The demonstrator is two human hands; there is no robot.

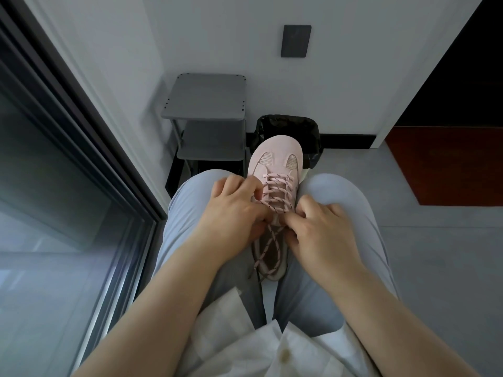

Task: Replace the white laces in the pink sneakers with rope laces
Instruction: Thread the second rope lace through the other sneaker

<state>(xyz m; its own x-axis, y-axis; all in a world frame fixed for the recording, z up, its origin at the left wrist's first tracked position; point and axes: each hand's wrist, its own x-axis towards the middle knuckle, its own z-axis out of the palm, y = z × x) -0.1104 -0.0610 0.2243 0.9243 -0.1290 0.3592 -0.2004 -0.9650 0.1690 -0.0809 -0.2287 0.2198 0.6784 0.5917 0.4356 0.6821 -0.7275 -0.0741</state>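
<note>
Pink sneaker (275, 156) sits toe-away, wedged between my knees (196, 191). Rope lace (277, 191) is already through every eyelet I can see, loose ends crossing the opening toward the heel. Step looks like snugging the top rows. Left hand (234, 210) and right hand (324, 227), fingers curled, seem to pinch the lace at the top eyelets, one each side. Next: even out tension, then tie.

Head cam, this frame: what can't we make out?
1. Top eyelets of the sneaker: head view, covered by the left hand and right hand.
2. Each hand's grip: head view, fingertips tucked out of sight; lace, tongue or collar, cannot tell.
3. Bin contents: head view, the sneaker's toe blocks the opening.
4. Second sneaker and white laces: outside the frame.
</note>
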